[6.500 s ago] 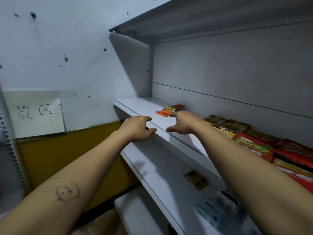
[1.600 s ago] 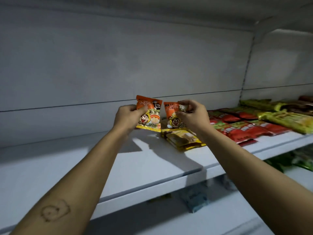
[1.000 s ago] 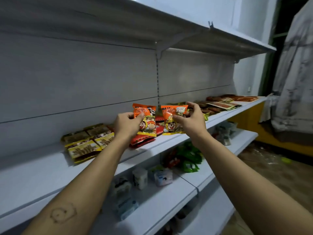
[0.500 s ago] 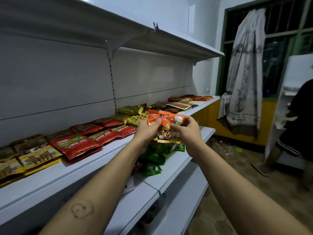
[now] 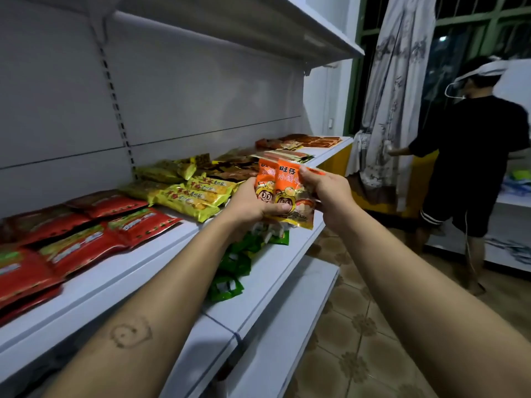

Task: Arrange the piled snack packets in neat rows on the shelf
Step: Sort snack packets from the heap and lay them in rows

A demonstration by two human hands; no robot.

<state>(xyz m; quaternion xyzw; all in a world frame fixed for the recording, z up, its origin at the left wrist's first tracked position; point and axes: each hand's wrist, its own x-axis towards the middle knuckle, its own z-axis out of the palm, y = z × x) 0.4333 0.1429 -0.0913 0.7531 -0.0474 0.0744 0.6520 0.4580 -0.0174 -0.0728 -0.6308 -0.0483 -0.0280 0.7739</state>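
Note:
Two orange snack packets [image 5: 283, 191] with a cartoon face are stacked together, one overlapping the other, in front of the white shelf [image 5: 161, 251]. My left hand [image 5: 247, 206] grips their lower left side, thumb across the front. My right hand [image 5: 327, 191] pinches their upper right edge. On the shelf lie red packets [image 5: 86, 239] at the left, yellow packets [image 5: 189, 193] in the middle, and brown and orange packets [image 5: 304, 142] at the far end.
Green packets [image 5: 238, 259] lie piled on the lower shelf [image 5: 273, 271] under my hands. A person in dark clothes [image 5: 471, 156] stands at the right by a curtain [image 5: 393, 96]. An upper shelf [image 5: 258, 27] overhangs. Tiled floor [image 5: 359, 340] lies at the lower right.
I have carried the two orange packets rightward along the shelf, from its bare left end past the red and yellow packets. The packets, held apart earlier, now overlap in both hands.

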